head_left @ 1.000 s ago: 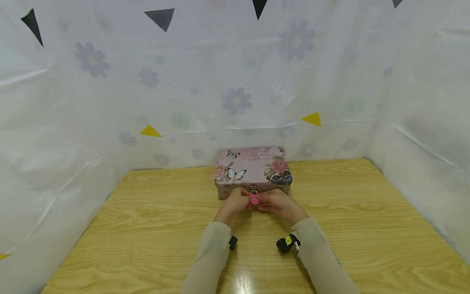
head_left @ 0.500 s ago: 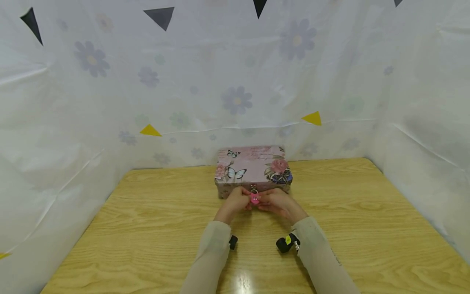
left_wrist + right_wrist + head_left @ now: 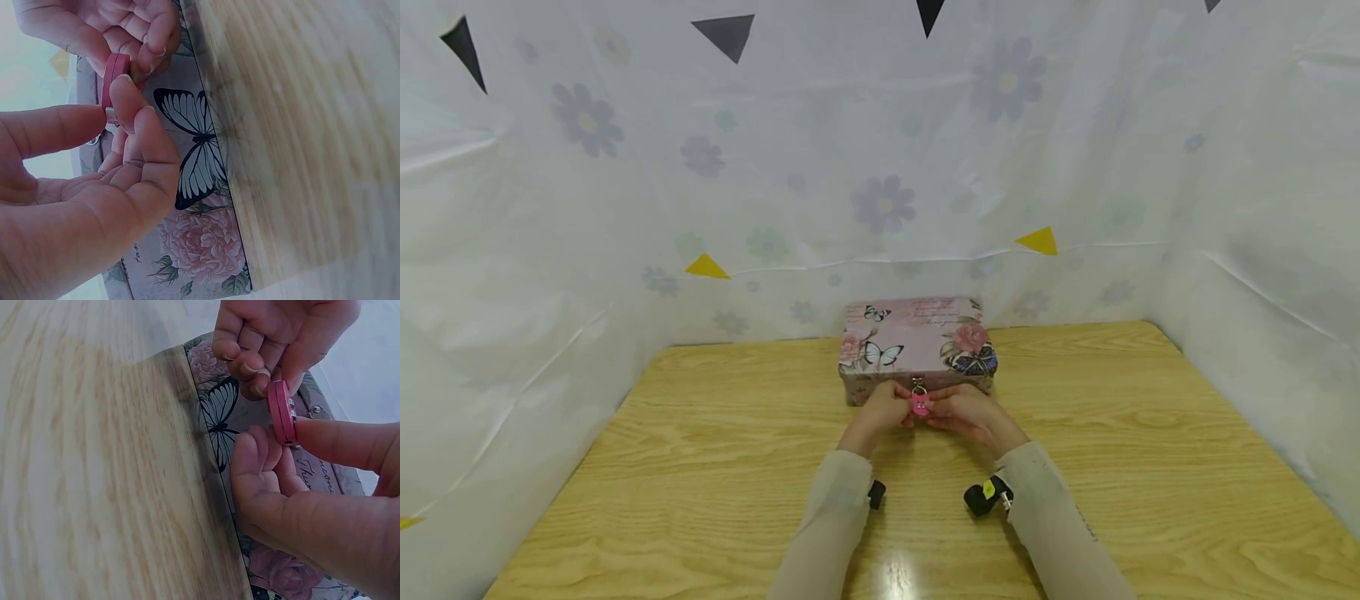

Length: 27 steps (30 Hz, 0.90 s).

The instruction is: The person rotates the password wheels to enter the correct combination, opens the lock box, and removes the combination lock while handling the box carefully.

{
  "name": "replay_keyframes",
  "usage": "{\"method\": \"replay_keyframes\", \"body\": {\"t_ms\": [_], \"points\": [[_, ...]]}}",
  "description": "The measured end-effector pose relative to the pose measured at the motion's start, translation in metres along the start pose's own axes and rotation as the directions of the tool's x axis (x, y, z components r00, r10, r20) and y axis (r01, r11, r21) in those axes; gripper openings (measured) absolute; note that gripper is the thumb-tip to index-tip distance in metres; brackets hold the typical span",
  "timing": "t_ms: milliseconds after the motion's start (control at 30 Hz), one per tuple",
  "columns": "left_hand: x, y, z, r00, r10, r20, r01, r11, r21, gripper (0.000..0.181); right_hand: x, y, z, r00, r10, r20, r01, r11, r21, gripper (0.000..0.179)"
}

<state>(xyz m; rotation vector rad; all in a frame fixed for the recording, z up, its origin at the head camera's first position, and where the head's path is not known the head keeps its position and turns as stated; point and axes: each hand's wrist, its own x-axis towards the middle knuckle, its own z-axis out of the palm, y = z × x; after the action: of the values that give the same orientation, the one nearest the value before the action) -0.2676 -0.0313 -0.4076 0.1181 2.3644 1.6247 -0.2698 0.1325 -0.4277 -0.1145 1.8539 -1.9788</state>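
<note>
A pink combination padlock (image 3: 921, 405) hangs at the front of a pink box (image 3: 917, 333) printed with butterflies and roses. Its shackle (image 3: 919, 390) meets the box's small metal clasp (image 3: 917, 381). From the left, my left hand (image 3: 883, 410) pinches the padlock's edge between thumb and fingers. My right hand (image 3: 972, 412) pinches it from the opposite side, its thumb (image 3: 334, 439) against the face with the number wheels (image 3: 292, 407). In the left wrist view the padlock (image 3: 115, 81) shows edge-on between both hands. Fingertips hide parts of its body.
The box stands at the back of a wood-grain table (image 3: 715, 467), its lid down. Behind it hangs a white flowered curtain (image 3: 820, 167), with similar sheeting on both sides. Black wrist cameras (image 3: 981, 500) sit under the sleeves.
</note>
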Motion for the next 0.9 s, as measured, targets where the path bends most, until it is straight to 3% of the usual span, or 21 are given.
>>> {"method": "replay_keyframes", "body": {"t_ms": [467, 900], "points": [[-0.0006, 0.0006, 0.0003, 1.000, -0.024, -0.003, 0.024, 1.000, 0.004, 0.007, 0.0027, 0.0012, -0.0021, 0.998, 0.058, -0.006, -0.058, 0.998, 0.000, 0.036], [-0.0010, 0.0005, 0.0004, 1.000, -0.018, 0.000, 0.018, 1.000, 0.011, 0.009, 0.0022, 0.0006, -0.0026, 0.999, 0.049, 0.016, -0.049, 0.999, 0.016, 0.034]]}}
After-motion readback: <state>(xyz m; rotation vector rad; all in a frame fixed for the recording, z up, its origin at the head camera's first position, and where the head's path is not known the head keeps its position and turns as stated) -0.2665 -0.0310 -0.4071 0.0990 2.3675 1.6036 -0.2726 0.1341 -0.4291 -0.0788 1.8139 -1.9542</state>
